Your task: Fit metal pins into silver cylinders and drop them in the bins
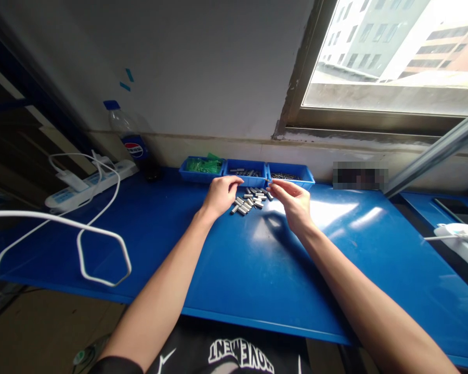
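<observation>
My right hand (296,205) is closed in a pinch on a small thin metal piece (268,180), held in front of the right-hand blue bin (308,183). Too small to name, that piece may be a screw or a pin. To its left, my left hand (218,197) also has thumb and fingertips pressed together, before the middle bin (251,182); whatever it grips cannot be made out. Between and below both hands lies a loose pile of short silver metal cylinders (247,201) on the blue table (237,270).
The left bin (198,177) holds green plastic packing. Thin metal parts fill the right bin; grey ones lie in the middle bin. A Pepsi bottle (134,148), a power strip (93,184) and a looping white cable (120,254) stand left. A metal post (432,153) slants at right.
</observation>
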Available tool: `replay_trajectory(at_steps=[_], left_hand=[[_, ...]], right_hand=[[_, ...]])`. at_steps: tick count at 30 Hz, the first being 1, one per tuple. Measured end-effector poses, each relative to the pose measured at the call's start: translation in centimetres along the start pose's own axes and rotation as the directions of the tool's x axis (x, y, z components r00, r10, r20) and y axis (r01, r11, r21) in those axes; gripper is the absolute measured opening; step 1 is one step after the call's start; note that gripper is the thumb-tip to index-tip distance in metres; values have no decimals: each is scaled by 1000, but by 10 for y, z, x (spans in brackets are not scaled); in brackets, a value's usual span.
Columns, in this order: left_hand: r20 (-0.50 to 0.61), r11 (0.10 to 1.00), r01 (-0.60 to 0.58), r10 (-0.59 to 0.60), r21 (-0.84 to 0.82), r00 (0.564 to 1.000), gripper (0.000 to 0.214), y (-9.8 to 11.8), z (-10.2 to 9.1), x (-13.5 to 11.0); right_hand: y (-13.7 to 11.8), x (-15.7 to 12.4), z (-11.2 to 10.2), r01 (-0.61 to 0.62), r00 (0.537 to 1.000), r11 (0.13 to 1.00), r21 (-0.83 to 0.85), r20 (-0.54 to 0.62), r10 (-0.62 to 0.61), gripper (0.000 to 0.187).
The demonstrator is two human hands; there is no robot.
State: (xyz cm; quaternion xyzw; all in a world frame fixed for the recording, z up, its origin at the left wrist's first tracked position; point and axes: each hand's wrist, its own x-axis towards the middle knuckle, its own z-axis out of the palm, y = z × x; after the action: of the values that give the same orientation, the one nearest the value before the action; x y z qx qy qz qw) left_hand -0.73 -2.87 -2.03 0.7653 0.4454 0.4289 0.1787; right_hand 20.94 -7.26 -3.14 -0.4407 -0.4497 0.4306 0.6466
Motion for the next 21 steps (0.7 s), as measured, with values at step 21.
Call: replay_trajectory(at_steps=[21], left_hand=[[347, 908, -18, -141, 419, 927, 38, -4, -18, -4]], right_hand=[[-2, 2, -4, -45, 999, 998, -46, 7, 46, 44]])
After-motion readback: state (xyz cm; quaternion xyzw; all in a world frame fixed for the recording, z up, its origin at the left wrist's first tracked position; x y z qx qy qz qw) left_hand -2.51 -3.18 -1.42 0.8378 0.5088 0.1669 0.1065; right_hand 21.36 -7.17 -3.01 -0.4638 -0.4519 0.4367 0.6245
